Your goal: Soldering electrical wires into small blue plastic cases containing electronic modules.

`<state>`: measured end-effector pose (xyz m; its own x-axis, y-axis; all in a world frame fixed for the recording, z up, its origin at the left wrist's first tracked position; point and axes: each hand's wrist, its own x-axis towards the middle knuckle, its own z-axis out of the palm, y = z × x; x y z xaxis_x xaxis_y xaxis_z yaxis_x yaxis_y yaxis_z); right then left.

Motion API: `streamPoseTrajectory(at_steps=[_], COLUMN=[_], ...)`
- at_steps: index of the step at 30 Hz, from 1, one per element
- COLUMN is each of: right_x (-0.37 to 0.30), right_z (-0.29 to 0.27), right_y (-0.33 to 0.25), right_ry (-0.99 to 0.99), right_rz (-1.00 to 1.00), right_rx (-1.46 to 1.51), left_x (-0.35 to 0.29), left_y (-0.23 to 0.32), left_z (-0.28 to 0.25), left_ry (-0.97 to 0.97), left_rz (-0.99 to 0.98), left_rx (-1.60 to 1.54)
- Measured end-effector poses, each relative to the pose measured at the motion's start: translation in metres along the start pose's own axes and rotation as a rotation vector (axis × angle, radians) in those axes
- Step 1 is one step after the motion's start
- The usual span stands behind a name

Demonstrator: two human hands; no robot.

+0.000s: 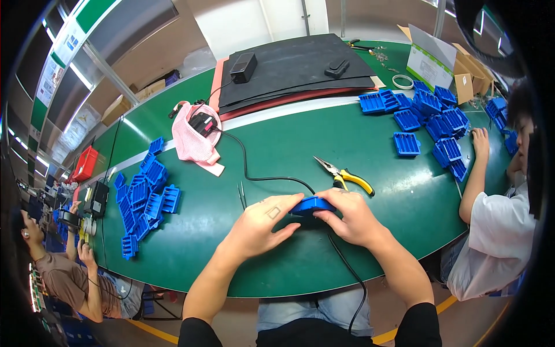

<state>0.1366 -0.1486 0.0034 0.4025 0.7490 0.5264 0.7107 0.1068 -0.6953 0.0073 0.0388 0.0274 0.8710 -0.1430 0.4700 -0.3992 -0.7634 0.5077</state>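
Note:
Above the near part of the green table, both hands hold one small blue plastic case [311, 205]. My left hand [259, 224] has its fingers closed on the case's left end, the thumb apart below it. My right hand [354, 216] grips the right end between thumb and fingers. The case's inside is turned out of sight. Just beyond the hands lie needle-nose pliers [346, 176] with yellow and black handles. A pair of tweezers [241, 195] rests beside my left hand. A black cable [247, 168] runs behind the case.
Blue slotted cases [144, 194] are heaped at left, with another heap [430, 115] at far right. A pink cloth cap [193, 136] holds a black device. Black sheets [295, 69] lie at the back. One person [491, 225] sits at right, another [66, 272] at left.

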Motion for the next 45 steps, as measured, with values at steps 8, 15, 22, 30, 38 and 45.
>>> streamPoseTrajectory(at_steps=[8,15,22,30,38,45], right_x=[-0.002,0.000,0.000,-0.002,-0.004,-0.007], right_z=[0.002,-0.004,-0.001,0.006,0.018,0.022], right_y=[0.000,0.001,0.005,-0.005,-0.004,-0.002], right_ry=[-0.027,-0.082,-0.092,-0.061,0.008,0.048], right_rz=[-0.007,-0.074,-0.116,0.356,0.110,0.081], right_rx=[-0.034,-0.138,-0.058,0.483,0.220,0.173], left_x=[-0.010,-0.006,-0.007,-0.009,-0.010,-0.011], left_y=[-0.010,0.000,-0.006,-0.008,-0.002,0.001], left_z=[0.012,0.008,-0.001,0.019,0.039,0.047], left_ry=[0.007,-0.020,-0.096,0.154,0.259,0.310], left_rz=[-0.017,0.020,-0.036,-0.485,-0.498,-0.471], left_rx=[0.120,0.161,0.007,-0.786,-1.042,-1.131])
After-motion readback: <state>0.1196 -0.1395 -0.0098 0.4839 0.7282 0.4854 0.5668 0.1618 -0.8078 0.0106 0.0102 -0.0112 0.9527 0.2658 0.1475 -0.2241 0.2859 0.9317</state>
